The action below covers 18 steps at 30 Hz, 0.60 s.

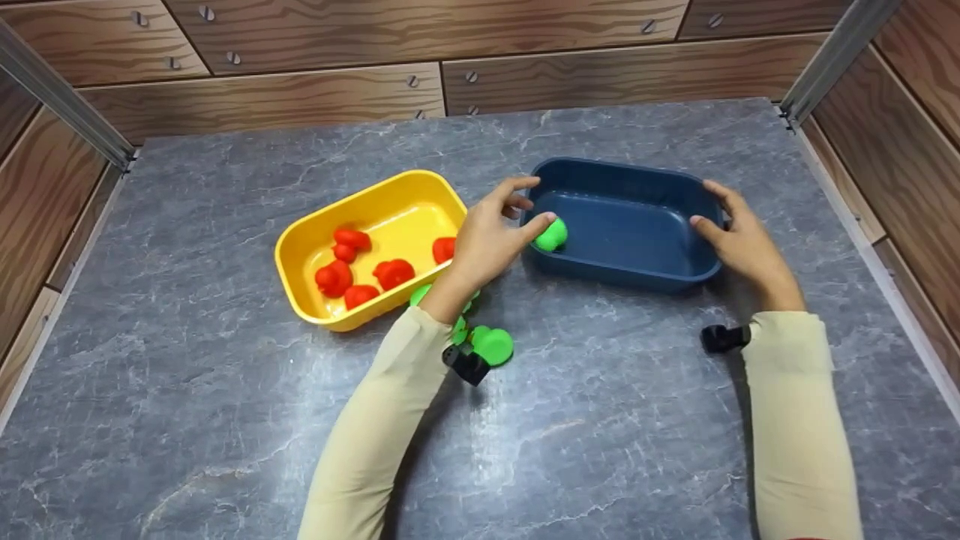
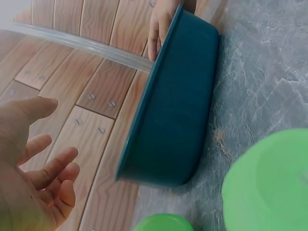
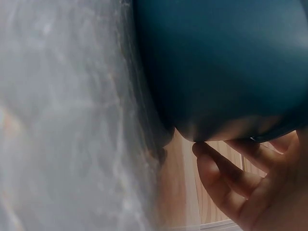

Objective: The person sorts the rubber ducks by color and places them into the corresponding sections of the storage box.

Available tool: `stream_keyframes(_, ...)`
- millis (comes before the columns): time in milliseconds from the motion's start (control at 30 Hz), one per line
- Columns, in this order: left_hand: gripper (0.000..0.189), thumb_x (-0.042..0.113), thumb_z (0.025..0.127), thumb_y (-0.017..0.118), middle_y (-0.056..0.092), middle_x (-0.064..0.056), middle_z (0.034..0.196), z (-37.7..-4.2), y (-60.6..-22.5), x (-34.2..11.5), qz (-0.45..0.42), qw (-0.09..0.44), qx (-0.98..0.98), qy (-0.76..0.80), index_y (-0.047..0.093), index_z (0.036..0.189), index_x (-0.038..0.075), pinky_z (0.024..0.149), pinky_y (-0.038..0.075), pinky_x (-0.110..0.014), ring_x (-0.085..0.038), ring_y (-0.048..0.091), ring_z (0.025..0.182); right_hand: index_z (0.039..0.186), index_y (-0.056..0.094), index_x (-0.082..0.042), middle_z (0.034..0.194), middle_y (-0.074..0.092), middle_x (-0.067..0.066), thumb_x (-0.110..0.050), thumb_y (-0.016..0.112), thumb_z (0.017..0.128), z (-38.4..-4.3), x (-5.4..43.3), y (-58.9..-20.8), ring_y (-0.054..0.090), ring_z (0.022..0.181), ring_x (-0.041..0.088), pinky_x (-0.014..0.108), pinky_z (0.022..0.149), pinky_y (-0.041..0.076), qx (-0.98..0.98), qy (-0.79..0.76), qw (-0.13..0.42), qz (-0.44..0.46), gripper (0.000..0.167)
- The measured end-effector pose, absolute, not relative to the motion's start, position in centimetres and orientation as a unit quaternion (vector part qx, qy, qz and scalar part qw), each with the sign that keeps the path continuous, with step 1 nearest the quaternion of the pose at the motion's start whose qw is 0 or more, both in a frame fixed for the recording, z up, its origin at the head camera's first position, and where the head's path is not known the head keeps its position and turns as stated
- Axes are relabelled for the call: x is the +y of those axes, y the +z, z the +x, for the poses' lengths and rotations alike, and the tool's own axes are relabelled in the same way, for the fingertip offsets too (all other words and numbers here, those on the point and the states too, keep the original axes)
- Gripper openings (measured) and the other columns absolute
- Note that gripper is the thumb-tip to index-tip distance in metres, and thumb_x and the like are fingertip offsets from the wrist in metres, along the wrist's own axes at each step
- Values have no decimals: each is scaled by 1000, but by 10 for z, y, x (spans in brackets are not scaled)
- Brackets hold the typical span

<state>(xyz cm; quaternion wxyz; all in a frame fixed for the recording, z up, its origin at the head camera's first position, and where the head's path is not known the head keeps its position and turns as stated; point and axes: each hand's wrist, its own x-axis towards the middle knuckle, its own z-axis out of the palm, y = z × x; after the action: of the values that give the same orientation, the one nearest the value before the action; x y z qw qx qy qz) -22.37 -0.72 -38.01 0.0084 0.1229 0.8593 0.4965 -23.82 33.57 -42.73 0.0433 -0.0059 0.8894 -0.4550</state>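
My left hand (image 1: 491, 232) hovers over the left end of a dark blue plastic bin (image 1: 622, 277). Its fingers are loosely spread, and the left wrist view shows nothing held and a gap to the bin. Inside the bin's left end is a rounded green toy (image 1: 551, 236), partly covered by the left thumb in the head view. My right hand (image 1: 746, 240) grips the bin's right end, thumb over the rim and fingers outside. In the right wrist view, fingertips (image 3: 199, 149) touch the bin's outer wall.
Left of the bin stands a yellow bin (image 1: 360, 196) holding several red toys that look like ducks (image 1: 394, 274). Several green toys (image 1: 493, 346) lie on the grey marbled table (image 1: 585, 420) in front of it, partly hidden by my left forearm. Wood-patterned walls (image 1: 525, 30) enclose the table.
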Motion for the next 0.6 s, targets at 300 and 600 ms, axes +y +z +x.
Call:
stream_keyframes(300,53,31,86,73,67,-7,111,-195,-380,-26,192,44,829,524,55,134,17,87,49,-34,-24,59,100,155,13,-10,160,9,24,-27,47,101,-237,337,-428,15,144,47,62,111,24,886,-462,44,-8,66)
stream_keyframes(600,59,35,82,76,64,-4,112,-169,-385,-50,227,64,871,431,55,134,18,87,49,-37,-22,58,100,155,13,-9,160,9,24,-26,47,101,-239,337,-428,18,143,47,62,110,26,883,-467,45,-14,66)
